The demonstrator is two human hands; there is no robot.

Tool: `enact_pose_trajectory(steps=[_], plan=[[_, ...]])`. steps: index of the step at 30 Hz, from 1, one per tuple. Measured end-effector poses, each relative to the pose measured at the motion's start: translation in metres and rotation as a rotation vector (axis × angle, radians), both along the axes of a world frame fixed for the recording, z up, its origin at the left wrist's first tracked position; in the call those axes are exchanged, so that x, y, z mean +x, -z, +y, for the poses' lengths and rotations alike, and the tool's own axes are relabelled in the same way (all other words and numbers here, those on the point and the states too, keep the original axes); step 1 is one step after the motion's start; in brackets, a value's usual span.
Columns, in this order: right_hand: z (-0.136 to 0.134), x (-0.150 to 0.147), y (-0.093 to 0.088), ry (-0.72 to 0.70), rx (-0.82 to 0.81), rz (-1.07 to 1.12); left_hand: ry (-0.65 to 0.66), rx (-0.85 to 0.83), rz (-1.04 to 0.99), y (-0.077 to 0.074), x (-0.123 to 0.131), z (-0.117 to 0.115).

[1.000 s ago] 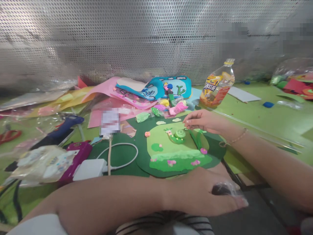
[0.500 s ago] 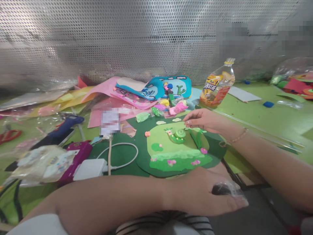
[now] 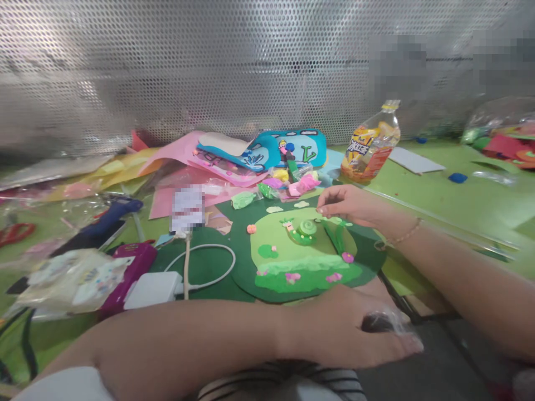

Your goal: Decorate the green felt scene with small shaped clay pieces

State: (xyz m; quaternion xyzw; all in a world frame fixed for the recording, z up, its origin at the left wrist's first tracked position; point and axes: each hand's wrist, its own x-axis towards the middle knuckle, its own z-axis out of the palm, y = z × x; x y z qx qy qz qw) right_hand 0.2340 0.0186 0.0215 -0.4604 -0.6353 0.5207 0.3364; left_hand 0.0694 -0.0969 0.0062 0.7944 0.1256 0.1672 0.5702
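Observation:
A green craft picture (image 3: 301, 256) with a clay snail (image 3: 305, 229), pink flowers and leaves lies on the table before me. My right hand (image 3: 343, 203) is at the picture's upper right edge, thumb and index finger pinched together beside the tips of the green leaves (image 3: 337, 234). Anything between those fingertips is too small to make out. Across the near side of the picture reaches my left forearm. My left hand (image 3: 351, 328) is closed around a crumpled clear plastic wrapper (image 3: 388, 322), with thumb and fingers curled about it; what the wrapper contains cannot be seen.
Behind the picture lie bagged clay lumps (image 3: 270, 190) and a blue craft picture (image 3: 303, 149). A drink bottle (image 3: 370, 147) stands at the back right. On the left are a white charger (image 3: 152, 289) with its cable, a blue glue gun (image 3: 111, 217) and red-handled scissors (image 3: 16, 234).
The fingers of my right hand have curled in more and shifted very slightly to the right. My left hand keeps its hold on the wrapper, nearly unmoved.

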Motion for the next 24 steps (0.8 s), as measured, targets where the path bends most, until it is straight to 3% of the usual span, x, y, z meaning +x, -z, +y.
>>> enact_pose_trajectory(steps=[24], plan=[[0.0028, 0.0028, 0.0034, -0.003, 0.011, -0.008, -0.006, 0.003, -0.013, -0.0023, 0.0003, 0.0005]])
